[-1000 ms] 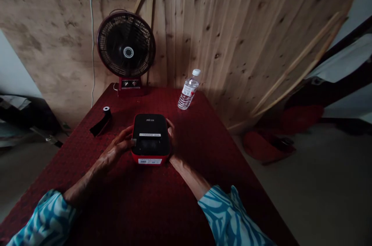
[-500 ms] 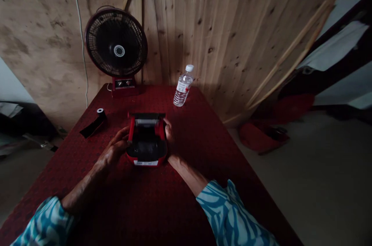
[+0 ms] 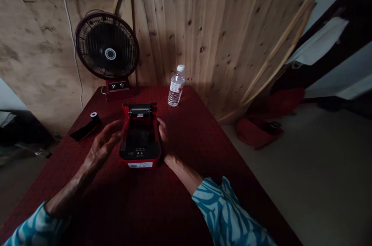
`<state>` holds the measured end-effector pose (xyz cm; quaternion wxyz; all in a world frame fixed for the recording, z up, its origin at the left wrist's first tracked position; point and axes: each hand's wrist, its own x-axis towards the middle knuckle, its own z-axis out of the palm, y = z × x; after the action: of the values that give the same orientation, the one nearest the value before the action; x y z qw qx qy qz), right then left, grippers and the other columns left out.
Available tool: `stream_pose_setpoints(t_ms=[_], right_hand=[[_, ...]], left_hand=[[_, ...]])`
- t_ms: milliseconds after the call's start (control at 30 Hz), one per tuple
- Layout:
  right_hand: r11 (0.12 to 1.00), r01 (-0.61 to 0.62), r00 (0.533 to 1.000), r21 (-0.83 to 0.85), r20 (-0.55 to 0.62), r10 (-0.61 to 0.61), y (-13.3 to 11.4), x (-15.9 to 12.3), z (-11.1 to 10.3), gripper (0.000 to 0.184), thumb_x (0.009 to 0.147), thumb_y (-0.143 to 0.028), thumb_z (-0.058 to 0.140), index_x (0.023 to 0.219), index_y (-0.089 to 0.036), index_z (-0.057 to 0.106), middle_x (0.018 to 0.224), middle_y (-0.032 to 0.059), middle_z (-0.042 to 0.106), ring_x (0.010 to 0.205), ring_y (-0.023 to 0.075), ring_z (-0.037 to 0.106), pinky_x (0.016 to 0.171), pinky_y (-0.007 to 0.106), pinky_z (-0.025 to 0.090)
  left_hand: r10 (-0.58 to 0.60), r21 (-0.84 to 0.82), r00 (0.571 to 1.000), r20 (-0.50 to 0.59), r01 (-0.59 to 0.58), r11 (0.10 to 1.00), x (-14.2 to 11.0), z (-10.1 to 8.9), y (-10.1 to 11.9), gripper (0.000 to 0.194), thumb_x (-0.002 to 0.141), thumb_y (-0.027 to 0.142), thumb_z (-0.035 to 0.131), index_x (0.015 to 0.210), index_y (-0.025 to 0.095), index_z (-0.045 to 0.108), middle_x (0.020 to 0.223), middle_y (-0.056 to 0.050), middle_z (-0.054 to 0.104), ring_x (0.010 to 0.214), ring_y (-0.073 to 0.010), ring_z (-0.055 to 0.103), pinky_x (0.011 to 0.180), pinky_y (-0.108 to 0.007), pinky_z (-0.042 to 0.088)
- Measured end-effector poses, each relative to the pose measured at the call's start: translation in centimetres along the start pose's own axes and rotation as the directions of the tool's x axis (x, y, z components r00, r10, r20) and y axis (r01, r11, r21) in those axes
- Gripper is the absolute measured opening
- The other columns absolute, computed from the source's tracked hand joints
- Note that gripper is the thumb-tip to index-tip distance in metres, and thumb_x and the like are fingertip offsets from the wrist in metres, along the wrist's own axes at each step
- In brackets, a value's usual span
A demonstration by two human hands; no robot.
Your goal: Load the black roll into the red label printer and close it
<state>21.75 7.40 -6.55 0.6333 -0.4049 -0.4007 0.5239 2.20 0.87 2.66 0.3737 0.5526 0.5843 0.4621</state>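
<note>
A red and black label printer [image 3: 140, 151] with its lid raised stands on the dark red table, a white barcode label on its front. Just off its left side is my left hand [image 3: 101, 143], fingers spread and holding nothing. Along the printer's right side lies my right hand [image 3: 164, 137], its fingers stretched against the casing; some of them are in shadow. A small dark roll [image 3: 93, 118] with a white end lies left of the printer, a black strip trailing from it toward the left.
A fan [image 3: 110, 54] stands at the table's far left corner, by the wooden wall. Behind the printer to the right is a clear plastic water bottle [image 3: 176, 86]. Beyond the table's right edge is a red chair-like object [image 3: 251, 133].
My left hand has let go of the printer and moved left, with its fingers apart. The printer now shows its top panel more plainly. The view has shifted slightly to the right.
</note>
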Motion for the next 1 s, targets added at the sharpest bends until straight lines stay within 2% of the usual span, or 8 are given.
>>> stream_pose_setpoints(t_ms=[133, 200, 300, 400, 500, 667, 767, 1000], right_hand=[[0.999, -0.011, 1.0, 0.041, 0.005, 0.011, -0.6, -0.2, 0.2, 0.051, 0.082, -0.058, 0.055, 0.119, -0.024, 0.061, 0.126, 0.0049, 0.066, 0.119, 0.0234, 0.058, 0.103, 0.04, 0.045], [0.999, -0.014, 1.0, 0.047, 0.028, 0.013, -1.1, -0.4, 0.3, 0.048, 0.082, -0.056, 0.055, 0.117, -0.024, 0.062, 0.121, 0.0046, 0.069, 0.114, 0.0226, 0.06, 0.099, 0.039, 0.047], [0.998, -0.01, 0.999, 0.066, 0.038, 0.008, -1.5, -0.5, 0.5, 0.042, 0.083, -0.052, 0.057, 0.113, -0.024, 0.064, 0.114, 0.0037, 0.071, 0.109, 0.0212, 0.062, 0.094, 0.036, 0.05], [0.996, -0.014, 0.999, 0.09, 0.032, 0.011, -1.4, -0.5, 0.4, 0.04, 0.082, -0.051, 0.059, 0.111, -0.024, 0.065, 0.112, 0.0027, 0.071, 0.106, 0.0204, 0.063, 0.092, 0.035, 0.05], [0.995, -0.022, 0.999, 0.098, 0.047, 0.017, -1.2, -0.4, 0.3, 0.04, 0.082, -0.051, 0.058, 0.111, -0.025, 0.065, 0.114, 0.0025, 0.071, 0.109, 0.0207, 0.062, 0.095, 0.035, 0.049], [0.998, -0.005, 0.999, 0.059, 0.037, 0.003, -0.9, -0.2, 0.0, 0.043, 0.081, -0.052, 0.059, 0.114, -0.026, 0.065, 0.12, 0.003, 0.069, 0.115, 0.0217, 0.059, 0.102, 0.038, 0.044], [1.0, 0.002, 0.999, 0.029, 0.039, -0.003, -0.5, 0.1, -0.3, 0.044, 0.08, -0.052, 0.06, 0.115, -0.025, 0.065, 0.121, 0.0037, 0.068, 0.117, 0.0221, 0.058, 0.103, 0.039, 0.043], [0.997, -0.045, 0.998, 0.062, 0.036, 0.043, 0.2, 0.5, -0.5, 0.05, 0.075, -0.055, 0.063, 0.114, -0.023, 0.064, 0.12, 0.0052, 0.068, 0.112, 0.0239, 0.061, 0.098, 0.04, 0.045]], left_hand=[[0.211, 0.237, 0.948, 0.237, -0.267, 0.934, 2.8, 0.5, 2.4, 0.034, 0.083, 0.047, 0.058, 0.105, 0.026, 0.073, 0.111, -0.005, 0.074, 0.107, -0.0294, 0.066, 0.097, -0.038, 0.049], [0.209, 0.317, 0.901, 0.381, -0.339, 0.886, 4.4, 1.4, 2.9, 0.028, 0.081, 0.038, 0.057, 0.1, 0.028, 0.075, 0.101, -0.004, 0.077, 0.096, -0.0287, 0.069, 0.092, -0.039, 0.051], [0.137, 0.433, 0.862, 0.488, -0.375, 0.82, 6.2, 2.9, 3.1, 0.022, 0.077, 0.028, 0.059, 0.09, 0.03, 0.077, 0.078, -0.003, 0.075, 0.075, -0.0266, 0.069, 0.079, -0.036, 0.053], [0.084, 0.547, 0.867, 0.491, -0.381, 0.746, 6.8, 4.0, 3.0, 0.017, 0.077, 0.024, 0.06, 0.078, 0.03, 0.076, 0.066, -0.002, 0.071, 0.067, -0.024, 0.067, 0.073, -0.034, 0.052], [0.057, 0.65, 0.886, 0.46, -0.38, 0.658, 6.6, 4.7, 2.8, 0.017, 0.078, 0.022, 0.06, 0.067, 0.026, 0.072, 0.07, -0.007, 0.071, 0.077, -0.0278, 0.069, 0.077, -0.037, 0.051], [0.021, 0.726, 0.88, 0.474, -0.405, 0.557, 6.7, 5.4, 2.6, 0.025, 0.083, 0.012, 0.052, 0.082, 0.021, 0.075, 0.091, -0.016, 0.073, 0.091, -0.0344, 0.069, 0.083, -0.047, 0.049], [-0.001, 0.736, 0.868, 0.496, -0.42, 0.531, 7.3, 5.8, 2.2, 0.028, 0.082, 0.008, 0.05, 0.082, 0.019, 0.075, 0.09, -0.019, 0.073, 0.089, -0.0355, 0.07, 0.081, -0.049, 0.05], [0.006, 0.605, 0.749, 0.662, -0.54, 0.585, 7.9, 5.5, 2.2, 0.016, 0.075, 0.014, 0.06, 0.067, 0.021, 0.072, 0.072, -0.008, 0.073, 0.068, -0.0226, 0.068, 0.067, -0.029, 0.051]])
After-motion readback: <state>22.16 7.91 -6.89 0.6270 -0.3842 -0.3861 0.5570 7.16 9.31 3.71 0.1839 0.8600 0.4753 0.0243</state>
